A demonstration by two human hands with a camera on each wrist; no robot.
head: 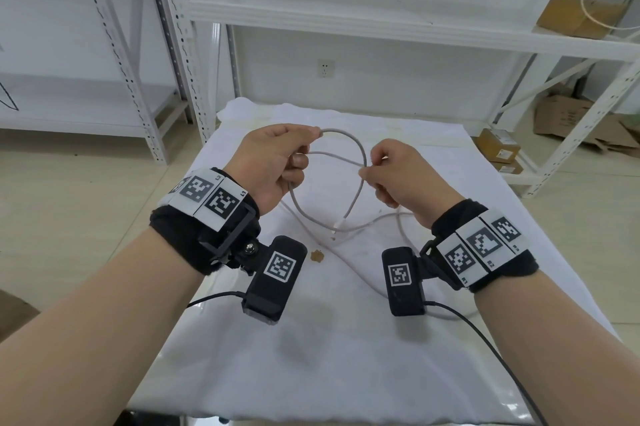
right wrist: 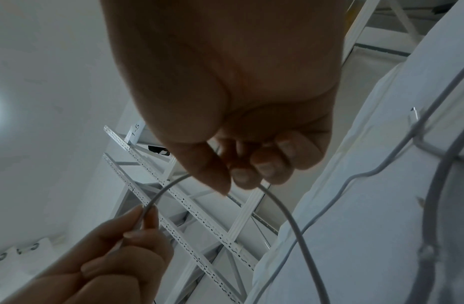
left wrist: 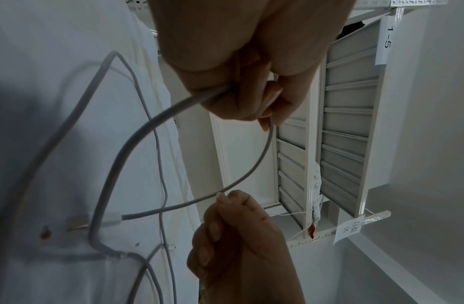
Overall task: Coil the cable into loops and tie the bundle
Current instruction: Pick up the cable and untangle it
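A light grey cable (head: 349,140) forms one loop in the air between my hands, above the white cloth. My left hand (head: 311,140) grips two strands of it, one between thumb and forefinger, one lower in the curled fingers. My right hand (head: 367,171) pinches the loop where the strands cross. A white connector (head: 337,228) hangs below the loop, and the rest of the cable trails over the cloth to the right. In the left wrist view the cable (left wrist: 254,164) arcs from my left hand (left wrist: 251,107) to my right hand (left wrist: 225,197). The right wrist view shows my right hand (right wrist: 233,183) pinching the cable (right wrist: 290,218).
The white cloth (head: 311,339) covers the table and has a small brown stain (head: 317,256). White metal shelves (head: 346,17) stand behind and to the left. Cardboard boxes sit on the right shelf (head: 578,15) and low at the right (head: 498,148). Black camera leads (head: 485,339) run off the wrists.
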